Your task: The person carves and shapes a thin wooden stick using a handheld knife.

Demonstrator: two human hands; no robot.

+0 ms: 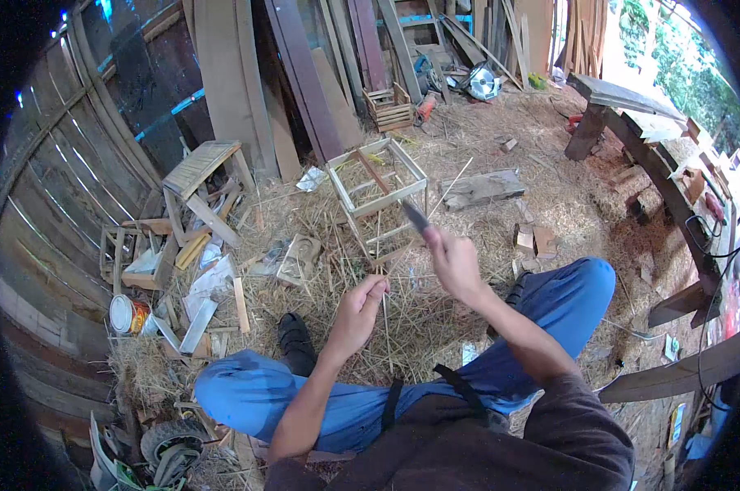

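Note:
My right hand (456,266) is closed round the handle of a knife (416,217), its dark blade pointing up and away to the left. Lower and to the left, my left hand (360,309) pinches a thin pale wooden strip (387,323), which hangs down between my knees. Blade and strip appear apart. Just beyond my hands stands a small open wooden frame (398,195) on legs, with a brown bar across its top. Straw-like shavings (370,344) cover the ground below my hands.
A slatted stool (202,166) and a paint can (129,314) are on the left. Boards (304,90) lean on the back wall near a wooden crate (389,108) and a circular saw (482,83). A plank (483,189) lies ahead; a long workbench (672,192) borders the right.

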